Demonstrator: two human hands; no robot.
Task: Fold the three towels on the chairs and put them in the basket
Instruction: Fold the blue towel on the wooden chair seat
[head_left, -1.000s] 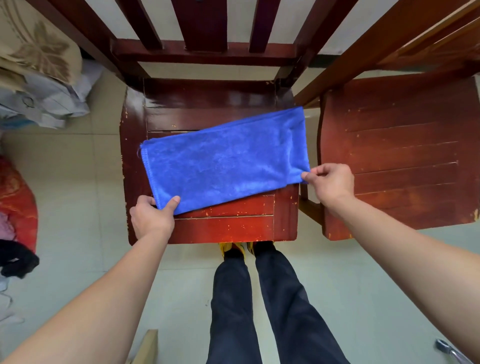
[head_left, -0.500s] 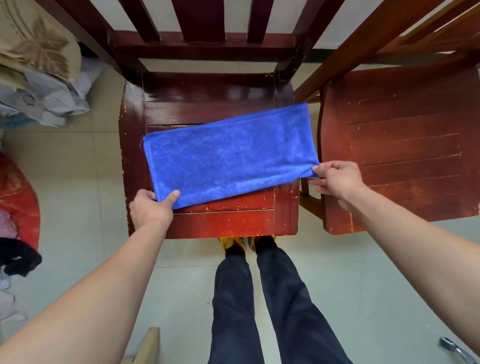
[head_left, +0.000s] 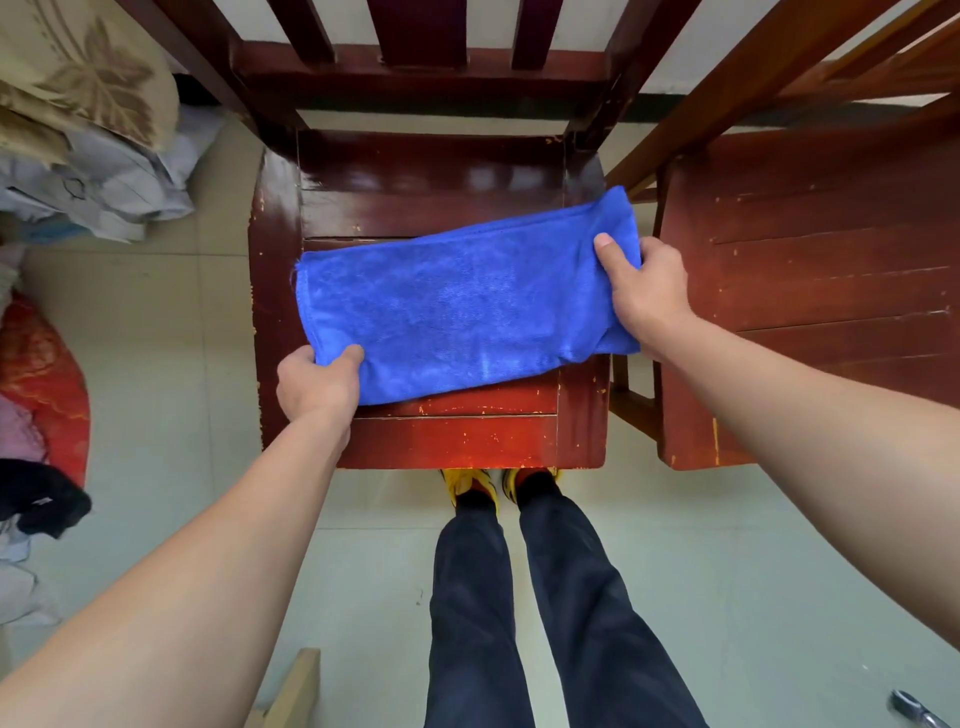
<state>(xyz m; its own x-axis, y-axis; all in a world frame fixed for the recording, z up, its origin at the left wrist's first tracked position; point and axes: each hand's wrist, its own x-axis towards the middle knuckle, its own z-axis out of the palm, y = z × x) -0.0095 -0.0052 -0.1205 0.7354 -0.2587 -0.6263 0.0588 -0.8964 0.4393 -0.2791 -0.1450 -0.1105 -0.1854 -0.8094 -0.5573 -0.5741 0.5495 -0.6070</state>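
Since a moment ago my right hand (head_left: 647, 296) has slid up the blue towel (head_left: 457, 306) on the chair seat (head_left: 467, 441), gripping its right end while my left hand (head_left: 317, 387) pinches the near-left corner, ready to fold it across.

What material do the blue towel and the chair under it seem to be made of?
The blue towel looks like soft microfibre or terry: a fuzzy, matte nap with a stitched hem at its left edge. The chair looks like wood with a glossy dark red lacquer: separate slats, bright reflections near the back, and chipped spots showing paler wood along the front edge. Both hands grip the towel's ends.
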